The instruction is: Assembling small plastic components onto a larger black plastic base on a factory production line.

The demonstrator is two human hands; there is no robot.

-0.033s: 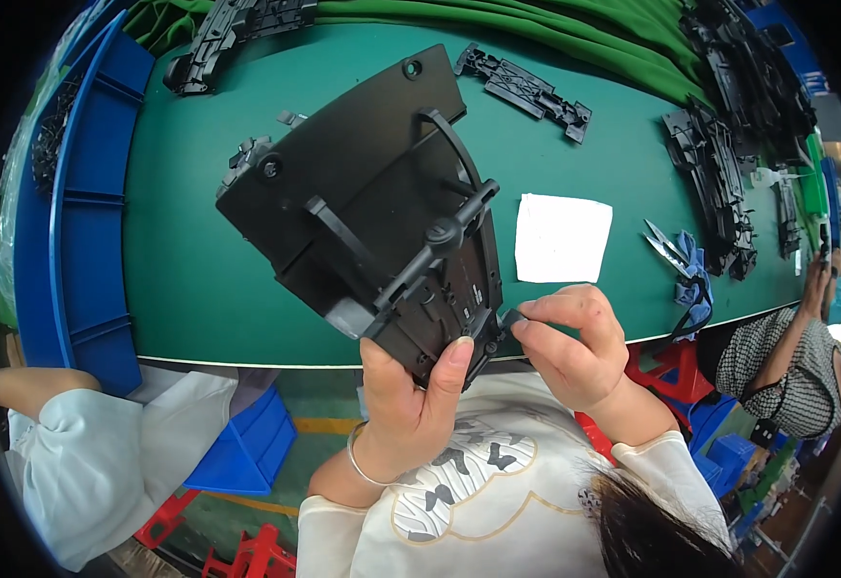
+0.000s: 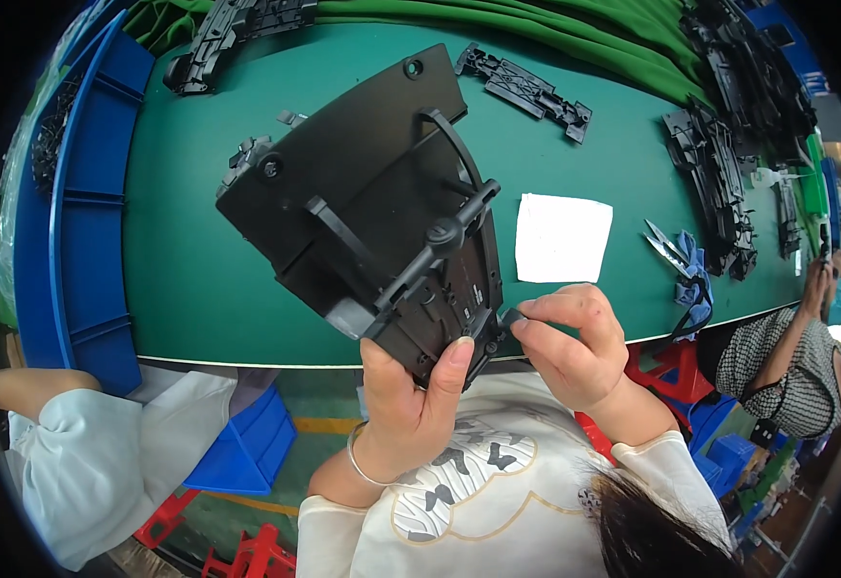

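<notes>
Here, a black panel [image 2: 343,164] with bars and brackets is held tilted above the near edge of the table [image 2: 199,299], by the person's chest. The left hand [image 2: 408,414] grips its lower end, thumb pressed on the face I can see. The right hand [image 2: 579,352], just beside the panel's lower right edge, pinches a small dark piece [image 2: 513,319] between thumb and fingertips.

The table is smooth and green. To the right of the panel lies a white sheet [image 2: 563,239], then scissors [image 2: 668,250] with blue-wrapped handles. A black frame [image 2: 526,91] lies farther back; others crowd the right end, below a green cloth [image 2: 575,43]. A tall blue bin [image 2: 93,250] lines the left end. Red stools [image 2: 257,554] stand on the floor; a co-worker's pale sleeve [image 2: 74,453] shows at left, another person [image 2: 777,366] at right.

The left fingertips are hidden behind the panel. Whether the small piece touches it, I can't tell. Dark lens edges cut off both neighbours, and the bin's contents are unclear.
</notes>
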